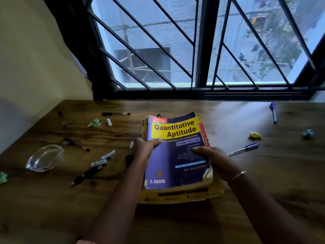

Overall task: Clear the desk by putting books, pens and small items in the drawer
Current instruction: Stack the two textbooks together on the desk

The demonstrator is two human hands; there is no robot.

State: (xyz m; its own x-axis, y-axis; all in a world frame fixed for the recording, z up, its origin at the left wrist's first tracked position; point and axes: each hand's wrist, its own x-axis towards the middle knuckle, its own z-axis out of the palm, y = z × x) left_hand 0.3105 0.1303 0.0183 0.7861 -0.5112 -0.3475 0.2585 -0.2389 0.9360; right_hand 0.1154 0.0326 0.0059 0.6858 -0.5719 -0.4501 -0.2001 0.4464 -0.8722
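Stack (177, 173) recorded at mid-table (237, 118): purple book (168, 161) on top, yellow book (182, 196) beneath; whether it is lifted cannot be told. Left hand (146, 148) is clamped on the stack's left edge and right hand (216, 159) on its right edge, both thumbs laid on the cover. Black pens (86, 175) and a glass bowl (44, 158) are noted to the left, a blue pen (246, 148) and a yellow paper wad (255, 135) to the right.
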